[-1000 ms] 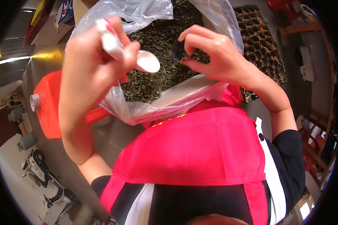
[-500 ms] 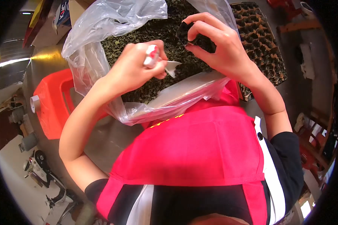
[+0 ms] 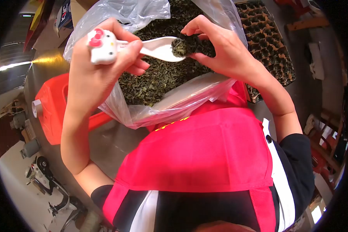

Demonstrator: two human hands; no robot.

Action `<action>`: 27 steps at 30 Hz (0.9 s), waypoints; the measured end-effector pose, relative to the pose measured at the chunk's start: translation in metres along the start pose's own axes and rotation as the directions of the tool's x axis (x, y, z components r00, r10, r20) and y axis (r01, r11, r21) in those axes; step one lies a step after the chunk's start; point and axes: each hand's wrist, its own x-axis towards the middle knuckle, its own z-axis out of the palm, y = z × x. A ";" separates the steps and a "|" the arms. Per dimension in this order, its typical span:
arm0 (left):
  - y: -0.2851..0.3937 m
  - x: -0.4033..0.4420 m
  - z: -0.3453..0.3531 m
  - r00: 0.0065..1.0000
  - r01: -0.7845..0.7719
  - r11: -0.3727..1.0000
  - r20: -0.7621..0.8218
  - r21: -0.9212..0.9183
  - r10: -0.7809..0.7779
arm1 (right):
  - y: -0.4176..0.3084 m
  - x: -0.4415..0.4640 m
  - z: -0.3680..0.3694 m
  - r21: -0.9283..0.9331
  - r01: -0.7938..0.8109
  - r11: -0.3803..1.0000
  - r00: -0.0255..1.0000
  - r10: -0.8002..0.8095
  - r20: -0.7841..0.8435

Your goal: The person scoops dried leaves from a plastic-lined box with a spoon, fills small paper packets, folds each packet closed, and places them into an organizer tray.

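Observation:
My left hand (image 3: 116,54) grips a white spoon (image 3: 158,47) by its handle, which ends in a white cat head with a pink bow. Dried leaves (image 3: 178,48) lie on the spoon's bowl, which meets a small dark cup (image 3: 190,41) at its opening. Thumb and fingers of my right hand (image 3: 216,44) are closed round that cup; its far side is hidden. Below both hands, loose dried leaves (image 3: 150,83) fill a clear plastic bag (image 3: 131,17) inside a cardboard box.
Right of the bag is a tray (image 3: 265,42) with rows of small dark cups. An orange-red plastic container (image 3: 50,110) stands at the left. A printed box (image 3: 63,17) is at the upper left, a wooden frame (image 3: 307,24) at the upper right.
My left hand dipped the spoon toward the leaves, then rose with leaves on it and brought it against the dark cup. My right hand has kept hold of the cup and shifted slightly.

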 end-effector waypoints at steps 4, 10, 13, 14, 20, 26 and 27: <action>0.012 -0.002 0.008 0.998 -0.055 0.985 -0.012 0.162 0.057 | 0.000 -0.001 0.000 0.029 -0.013 1.000 1.000 0.013 0.015; 0.015 -0.005 0.012 0.998 -0.054 0.965 -0.012 0.257 0.059 | -0.005 0.001 -0.005 0.024 -0.118 0.993 0.986 0.114 0.125; 0.016 -0.007 0.011 0.994 -0.092 0.974 -0.038 0.205 0.101 | 0.000 -0.001 0.000 0.043 -0.019 0.999 0.999 0.017 0.046; 0.020 -0.009 0.012 0.994 -0.055 0.982 -0.083 0.180 0.071 | 0.000 -0.001 0.000 0.039 -0.011 0.999 0.999 0.010 0.038; 0.017 -0.024 0.000 0.967 0.007 0.986 -0.251 0.167 0.036 | 0.009 -0.005 0.002 0.037 0.058 0.998 0.997 -0.060 0.056; -0.009 -0.032 -0.002 0.971 -0.019 0.965 -0.224 0.262 0.080 | 0.009 -0.006 0.002 0.058 0.081 0.995 0.993 -0.075 -0.092; -0.012 -0.031 -0.001 0.984 -0.029 0.963 -0.160 0.270 0.074 | 0.006 -0.005 0.000 0.057 0.056 0.997 0.992 -0.049 -0.114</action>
